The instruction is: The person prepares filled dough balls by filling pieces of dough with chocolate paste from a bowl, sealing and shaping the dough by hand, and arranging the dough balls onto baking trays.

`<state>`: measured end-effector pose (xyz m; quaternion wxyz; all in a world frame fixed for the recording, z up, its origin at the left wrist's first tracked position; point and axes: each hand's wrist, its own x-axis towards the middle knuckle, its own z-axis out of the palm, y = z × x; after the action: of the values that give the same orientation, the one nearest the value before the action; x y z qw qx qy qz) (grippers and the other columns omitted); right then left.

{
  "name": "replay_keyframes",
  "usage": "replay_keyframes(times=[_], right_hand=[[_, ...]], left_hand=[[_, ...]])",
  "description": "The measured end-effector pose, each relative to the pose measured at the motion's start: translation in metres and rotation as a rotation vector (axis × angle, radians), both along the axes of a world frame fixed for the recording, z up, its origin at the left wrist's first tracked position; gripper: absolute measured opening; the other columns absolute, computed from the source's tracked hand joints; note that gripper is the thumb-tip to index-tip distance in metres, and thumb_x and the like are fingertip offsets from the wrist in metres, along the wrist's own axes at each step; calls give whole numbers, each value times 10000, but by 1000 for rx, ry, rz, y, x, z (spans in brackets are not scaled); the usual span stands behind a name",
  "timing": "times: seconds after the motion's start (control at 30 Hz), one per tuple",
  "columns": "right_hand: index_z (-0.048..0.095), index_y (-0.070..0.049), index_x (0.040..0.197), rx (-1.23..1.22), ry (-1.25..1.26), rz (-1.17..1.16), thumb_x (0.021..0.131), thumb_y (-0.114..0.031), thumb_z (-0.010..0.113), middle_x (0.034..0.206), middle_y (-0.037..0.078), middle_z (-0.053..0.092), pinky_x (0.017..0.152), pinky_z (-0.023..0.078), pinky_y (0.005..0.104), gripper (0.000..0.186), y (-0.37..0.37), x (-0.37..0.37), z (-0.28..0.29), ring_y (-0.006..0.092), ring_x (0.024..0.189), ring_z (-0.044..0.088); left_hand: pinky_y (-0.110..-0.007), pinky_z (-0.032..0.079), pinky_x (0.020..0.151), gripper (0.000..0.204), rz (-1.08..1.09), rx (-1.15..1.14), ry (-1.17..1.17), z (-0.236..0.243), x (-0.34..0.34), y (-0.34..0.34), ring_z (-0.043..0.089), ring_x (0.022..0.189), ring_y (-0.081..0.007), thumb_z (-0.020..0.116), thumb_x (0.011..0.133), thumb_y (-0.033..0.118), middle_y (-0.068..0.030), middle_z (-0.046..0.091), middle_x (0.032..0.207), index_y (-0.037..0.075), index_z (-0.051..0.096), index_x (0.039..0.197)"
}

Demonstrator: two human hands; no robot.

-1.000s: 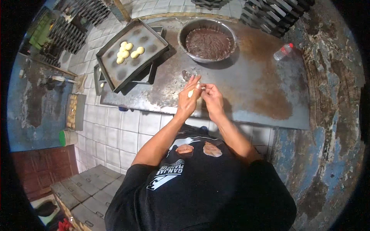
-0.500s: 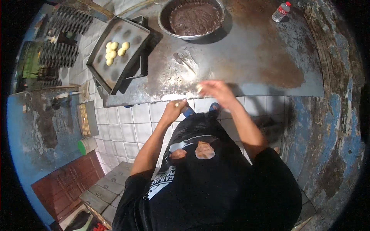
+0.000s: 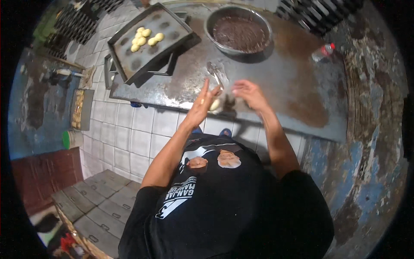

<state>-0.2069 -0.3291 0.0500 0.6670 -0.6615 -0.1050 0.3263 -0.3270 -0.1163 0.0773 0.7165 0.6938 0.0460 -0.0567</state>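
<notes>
One bare left hand [image 3: 200, 107] over the near edge of the worktop [image 3: 297, 86], a dark metal sheet with rust-brown patches; fingers extended toward the far side, palm turned right. Pale yellow, smooth round dough ball [image 3: 214, 105] at the palm side of this hand; cannot tell whether it is gripped or only rests there. Bare right hand [image 3: 251, 94] just to the right, apart from the left, raised over the worktop, fingers part curled and blurred; cannot tell whether anything is pinched in it.

Just beyond the left fingertips: slim pale stick-like tool [image 3: 217, 77] lying on the worktop, dark smears around its far end. Far centre: round silver metal bowl [image 3: 236, 52] containing a thick dark brown mass [image 3: 240, 34]. Far left: rectangular dark metal tray [image 3: 125, 54], set askew on a second dark metal tray [image 3: 166, 67]. Upper tray bears pale yellow dough balls [image 3: 141, 41], most in one touching cluster, two more touching each other just right of it; dark round marks on the tray floor. Far right: clear plastic bottle with red cap [image 3: 320, 54], lying tilted or standing, cannot tell which. Left, beyond the worktop: white bucket with green lid [image 3: 76, 139]
</notes>
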Motion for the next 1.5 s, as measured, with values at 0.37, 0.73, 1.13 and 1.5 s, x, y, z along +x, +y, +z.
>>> replay_keyframes(times=[0.37, 0.73, 1.13, 1.5], right_hand=[[600, 37, 1258, 75, -800, -91, 846, -110, 752, 1094, 202, 677, 853, 553, 459, 463, 163, -8, 73, 363, 1023, 700], [595, -31, 1233, 223, 519, 308, 1063, -334, 575, 1110, 58, 668, 850, 515, 308, 348, 384, 29, 37, 146, 984, 644], [506, 57, 1346, -197, -1495, 1006, 908, -210, 703, 1530, 256, 409, 1148, 334, 535, 549, 604, 141, -107, 438, 1395, 399], [567, 9, 1402, -237, -249, 543, 1038, -364, 584, 1393, 184, 611, 1115, 400, 389, 522, 612, 229, -40, 267, 1233, 596]], left_hand=[[-302, 507, 880, 397, 341, -131, 184, 22, 27, 92, 646, 1000, -137, 544, 1064, 351, -58, 726, 1082, 59, 686, 1291], [-322, 342, 1162, 638, 712, -396, -22, -6, 53, 253, 410, 1432, -201, 418, 1099, 447, -106, 412, 1595, 61, 317, 1596], [-316, 498, 1011, 502, 1211, 1, 137, -57, -38, 435, 600, 1248, -221, 522, 1057, 99, -139, 496, 1511, 16, 389, 1534], [-287, 497, 936, 485, 930, 35, 87, -33, 20, 449, 615, 1050, -120, 598, 1023, 97, -98, 664, 1174, 37, 455, 1482]])
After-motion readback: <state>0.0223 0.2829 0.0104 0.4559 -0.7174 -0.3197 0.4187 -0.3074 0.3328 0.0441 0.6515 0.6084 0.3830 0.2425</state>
